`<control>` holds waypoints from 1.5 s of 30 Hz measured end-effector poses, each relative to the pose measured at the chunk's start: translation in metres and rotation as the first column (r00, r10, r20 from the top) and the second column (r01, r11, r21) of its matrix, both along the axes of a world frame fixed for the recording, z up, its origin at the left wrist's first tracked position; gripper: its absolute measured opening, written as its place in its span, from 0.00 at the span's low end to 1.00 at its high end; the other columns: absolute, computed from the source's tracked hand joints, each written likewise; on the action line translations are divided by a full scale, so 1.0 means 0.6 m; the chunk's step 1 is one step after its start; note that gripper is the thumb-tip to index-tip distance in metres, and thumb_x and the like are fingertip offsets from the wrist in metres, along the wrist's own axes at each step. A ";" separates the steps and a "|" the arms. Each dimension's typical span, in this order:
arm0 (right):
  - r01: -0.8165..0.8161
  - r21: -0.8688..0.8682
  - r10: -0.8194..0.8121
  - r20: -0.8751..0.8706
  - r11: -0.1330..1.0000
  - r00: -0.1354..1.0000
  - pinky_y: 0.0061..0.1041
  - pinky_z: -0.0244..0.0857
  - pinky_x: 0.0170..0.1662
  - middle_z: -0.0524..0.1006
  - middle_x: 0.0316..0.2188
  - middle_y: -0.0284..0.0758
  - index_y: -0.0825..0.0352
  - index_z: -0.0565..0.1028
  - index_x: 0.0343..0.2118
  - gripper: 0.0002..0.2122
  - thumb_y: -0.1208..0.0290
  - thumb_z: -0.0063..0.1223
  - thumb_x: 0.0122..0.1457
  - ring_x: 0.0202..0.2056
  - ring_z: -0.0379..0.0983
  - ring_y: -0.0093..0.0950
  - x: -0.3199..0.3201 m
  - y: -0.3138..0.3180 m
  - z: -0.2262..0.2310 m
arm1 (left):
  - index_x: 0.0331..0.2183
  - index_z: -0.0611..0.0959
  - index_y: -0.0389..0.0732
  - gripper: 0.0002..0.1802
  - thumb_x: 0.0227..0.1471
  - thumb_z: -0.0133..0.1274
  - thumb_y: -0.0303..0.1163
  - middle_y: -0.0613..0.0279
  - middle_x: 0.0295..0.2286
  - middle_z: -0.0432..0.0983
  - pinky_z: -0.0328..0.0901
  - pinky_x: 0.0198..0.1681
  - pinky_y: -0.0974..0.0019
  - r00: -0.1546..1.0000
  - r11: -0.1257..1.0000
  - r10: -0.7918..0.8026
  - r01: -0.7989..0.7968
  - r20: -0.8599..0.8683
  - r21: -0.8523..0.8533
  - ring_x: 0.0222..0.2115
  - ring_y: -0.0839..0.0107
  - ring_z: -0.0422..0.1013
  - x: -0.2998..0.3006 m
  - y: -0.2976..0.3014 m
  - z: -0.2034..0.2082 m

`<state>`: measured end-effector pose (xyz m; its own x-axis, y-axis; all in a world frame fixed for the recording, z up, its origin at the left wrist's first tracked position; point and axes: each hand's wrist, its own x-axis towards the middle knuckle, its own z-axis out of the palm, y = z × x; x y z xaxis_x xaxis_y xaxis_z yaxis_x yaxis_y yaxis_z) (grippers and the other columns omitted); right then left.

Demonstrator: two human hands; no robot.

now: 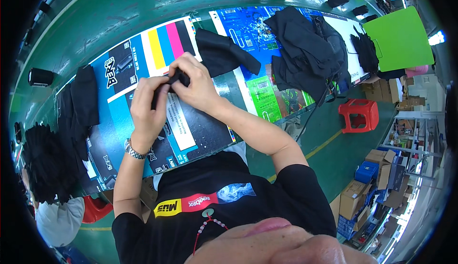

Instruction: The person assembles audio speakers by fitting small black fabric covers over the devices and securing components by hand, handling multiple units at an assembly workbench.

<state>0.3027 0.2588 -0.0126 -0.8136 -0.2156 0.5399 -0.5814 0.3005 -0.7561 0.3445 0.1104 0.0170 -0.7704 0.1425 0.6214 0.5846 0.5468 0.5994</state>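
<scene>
A small piece of black fabric (178, 77) is pinched between my two hands, above the printed sheets on the table. My left hand (147, 105), with a metal watch at its wrist, grips it with the fingers closed. Bent fingers and thumb of my right hand (194, 83) close on the same piece from the other side. Most of the fabric is hidden by my fingers, so its shape cannot be made out. Just beyond my right hand lies a loose black cloth (222, 53), spread partly over the sheets.
A heap of black cloth pieces (305, 49) covers the table's right part. More black cloth (82, 104) hangs at the left, beside a dark fringed bundle (47, 161). A red stool (359, 116) and a green board (400, 39) stand at the right. Cardboard boxes (353, 198) are stacked farther down.
</scene>
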 end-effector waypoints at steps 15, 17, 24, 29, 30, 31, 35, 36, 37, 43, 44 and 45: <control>0.089 -0.066 -0.102 -0.229 0.994 0.968 0.30 0.64 0.35 0.70 0.29 0.39 0.69 0.72 0.27 0.09 0.88 0.48 0.41 0.31 0.70 0.36 0.013 -0.006 0.025 | 0.32 0.77 0.36 0.10 0.42 0.50 0.18 0.59 0.28 0.68 0.62 0.37 0.63 0.915 0.916 0.401 -0.402 -0.047 -0.017 0.31 0.61 0.66 -0.039 -0.052 -0.022; 0.117 -0.045 -0.124 -0.175 0.992 0.977 0.29 0.64 0.35 0.70 0.29 0.39 0.69 0.71 0.26 0.09 0.88 0.47 0.40 0.32 0.69 0.35 0.009 -0.012 0.017 | 0.35 0.77 0.35 0.11 0.45 0.52 0.19 0.60 0.28 0.67 0.64 0.34 0.70 0.926 0.913 0.323 -0.360 0.197 0.193 0.28 0.71 0.67 -0.034 -0.060 -0.018; 0.250 0.137 -0.249 -0.024 0.958 0.968 0.32 0.59 0.42 0.67 0.31 0.40 0.69 0.71 0.27 0.08 0.85 0.48 0.40 0.37 0.65 0.38 -0.007 -0.001 -0.012 | 0.43 0.75 0.35 0.12 0.57 0.49 0.26 0.61 0.40 0.73 0.63 0.51 0.67 0.776 0.391 -0.569 -0.038 0.274 0.920 0.43 0.73 0.70 -0.007 -0.033 -0.033; 0.299 -0.069 -0.281 0.190 0.952 0.941 0.22 0.62 0.36 0.66 0.36 0.35 0.71 0.71 0.35 0.09 0.86 0.45 0.50 0.34 0.67 0.23 -0.008 -0.002 -0.003 | 0.42 0.75 0.36 0.11 0.57 0.50 0.29 0.61 0.39 0.73 0.63 0.51 0.66 0.692 0.247 -0.685 -0.073 0.227 0.966 0.43 0.74 0.70 -0.011 -0.030 -0.054; 0.257 -0.240 -0.197 0.248 0.936 0.949 0.20 0.62 0.35 0.67 0.37 0.35 0.70 0.71 0.37 0.09 0.86 0.43 0.53 0.34 0.67 0.21 -0.012 0.000 -0.015 | 0.42 0.75 0.36 0.11 0.57 0.50 0.29 0.61 0.39 0.73 0.63 0.51 0.66 0.697 0.246 -0.679 -0.078 0.229 0.966 0.43 0.74 0.70 -0.010 -0.030 -0.055; 0.211 -0.373 -0.040 0.416 0.903 0.908 0.20 0.65 0.38 0.69 0.39 0.35 0.70 0.68 0.42 0.12 0.86 0.39 0.57 0.38 0.68 0.21 -0.001 -0.005 0.004 | 0.42 0.75 0.37 0.11 0.57 0.50 0.29 0.62 0.40 0.73 0.64 0.50 0.67 0.664 0.301 -0.700 -0.059 0.263 0.952 0.42 0.75 0.70 -0.010 -0.028 -0.048; 0.174 -0.754 0.300 0.447 0.634 0.843 0.30 0.66 0.49 0.70 0.43 0.37 0.69 0.66 0.46 0.11 0.81 0.40 0.60 0.44 0.70 0.28 -0.019 -0.002 -0.003 | 0.41 0.75 0.38 0.10 0.56 0.50 0.28 0.65 0.37 0.73 0.64 0.45 0.69 0.652 0.301 -0.696 -0.115 0.301 0.947 0.39 0.78 0.69 -0.015 -0.031 -0.053; 0.163 -0.755 0.319 0.448 0.635 0.835 0.30 0.66 0.49 0.70 0.43 0.37 0.69 0.66 0.46 0.11 0.81 0.40 0.60 0.44 0.70 0.28 -0.022 0.004 -0.006 | 0.41 0.75 0.38 0.10 0.55 0.50 0.27 0.66 0.36 0.72 0.64 0.44 0.70 0.658 0.236 -0.699 -0.159 0.281 0.959 0.38 0.79 0.68 -0.016 -0.033 -0.056; 0.150 -0.813 0.432 0.444 0.562 0.785 0.32 0.64 0.51 0.70 0.45 0.38 0.69 0.66 0.48 0.12 0.79 0.40 0.61 0.46 0.69 0.29 -0.028 0.006 -0.010 | 0.40 0.75 0.38 0.10 0.55 0.49 0.27 0.66 0.35 0.72 0.64 0.43 0.71 0.664 0.214 -0.687 -0.201 0.294 0.956 0.36 0.79 0.68 -0.017 -0.033 -0.059; 0.180 -0.784 0.589 0.576 0.594 0.567 0.34 0.59 0.57 0.70 0.50 0.39 0.70 0.65 0.52 0.16 0.68 0.35 0.66 0.51 0.67 0.32 -0.009 -0.002 -0.005 | 0.41 0.75 0.37 0.11 0.56 0.48 0.30 0.66 0.33 0.72 0.63 0.39 0.75 0.618 0.240 -0.715 -0.221 0.326 0.945 0.35 0.82 0.68 -0.024 -0.041 -0.057; 0.132 -0.766 0.578 0.574 0.629 0.580 0.32 0.62 0.53 0.71 0.47 0.37 0.69 0.65 0.50 0.13 0.70 0.40 0.65 0.48 0.69 0.29 -0.002 -0.006 -0.006 | 0.41 0.75 0.37 0.12 0.56 0.48 0.30 0.67 0.33 0.72 0.63 0.37 0.77 0.613 0.307 -0.693 -0.227 0.381 0.924 0.34 0.82 0.68 -0.023 -0.046 -0.050; 0.084 -0.745 0.568 0.571 0.662 0.593 0.29 0.66 0.49 0.72 0.44 0.35 0.67 0.66 0.48 0.11 0.72 0.44 0.63 0.45 0.71 0.26 0.004 -0.008 -0.006 | 0.39 0.77 0.36 0.11 0.54 0.48 0.30 0.67 0.31 0.73 0.62 0.36 0.78 0.631 0.321 -0.664 -0.243 0.400 0.915 0.32 0.83 0.69 -0.018 -0.042 -0.041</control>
